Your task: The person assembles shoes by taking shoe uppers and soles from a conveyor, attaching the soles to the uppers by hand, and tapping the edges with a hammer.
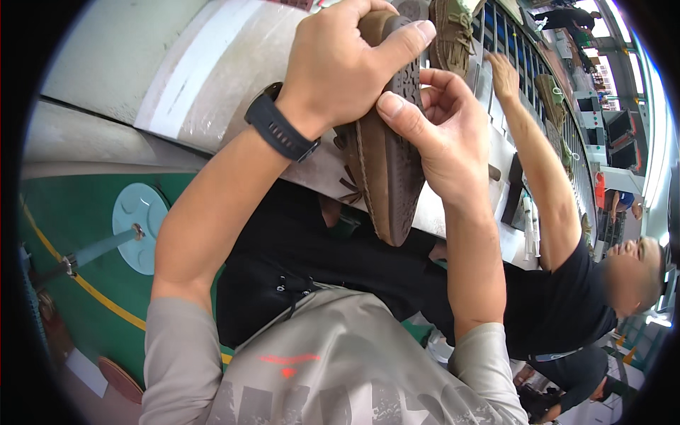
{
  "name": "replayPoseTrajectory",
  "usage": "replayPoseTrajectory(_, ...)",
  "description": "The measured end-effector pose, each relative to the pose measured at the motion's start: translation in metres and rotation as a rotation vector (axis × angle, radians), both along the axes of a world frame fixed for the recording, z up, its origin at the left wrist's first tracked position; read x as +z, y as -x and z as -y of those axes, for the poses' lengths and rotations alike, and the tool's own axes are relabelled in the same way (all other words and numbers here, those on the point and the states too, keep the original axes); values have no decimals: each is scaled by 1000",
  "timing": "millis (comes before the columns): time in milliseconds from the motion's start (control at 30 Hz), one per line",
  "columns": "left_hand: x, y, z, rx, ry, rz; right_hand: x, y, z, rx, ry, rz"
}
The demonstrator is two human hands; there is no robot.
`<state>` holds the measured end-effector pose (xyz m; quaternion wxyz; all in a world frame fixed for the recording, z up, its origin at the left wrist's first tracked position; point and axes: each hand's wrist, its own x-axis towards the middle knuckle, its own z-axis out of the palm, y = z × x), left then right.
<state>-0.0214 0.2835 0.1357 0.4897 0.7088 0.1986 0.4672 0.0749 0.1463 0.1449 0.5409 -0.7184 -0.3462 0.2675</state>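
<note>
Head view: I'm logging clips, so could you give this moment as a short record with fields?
Held item: brown shoe, one end pointing down in the picture, sole facing right
Left hand: grips the upper end, thumb on the sole
Right hand: thumb at the sole's edge, fingers curled
Watch: dark, left wrist
Nearby: laced shoe; co-worker's hand at right
Floor: green, with a yellow line

brown shoe [377, 166] in left hand [333, 67], right hand [453, 138] at its dark patterned sole [403, 173], laced shoe [452, 37] beyond, seemingly olive
</note>
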Motion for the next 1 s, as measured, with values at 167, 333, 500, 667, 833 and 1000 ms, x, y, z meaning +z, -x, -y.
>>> replayPoseTrajectory(167,40,16,-11,-57,-459,432,33,5,2,95,-259,459)
replayPoseTrajectory(333,54,59,-9,-24,-847,50,18,29,8,-54,-438,665)
replayPoseTrajectory(500,45,58,-9,-20,-792,179,16,40,17,-89,-425,628)
replayPoseTrajectory(667,51,64,-9,-45,-871,98,33,14,17,144,-443,524)
replayPoseTrajectory(833,33,51,-45,70,-1160,201,45,-1,10,249,-555,413)
replayPoseTrajectory(1000,53,40,-14,46,-1116,212,36,-10,8,206,-719,549)
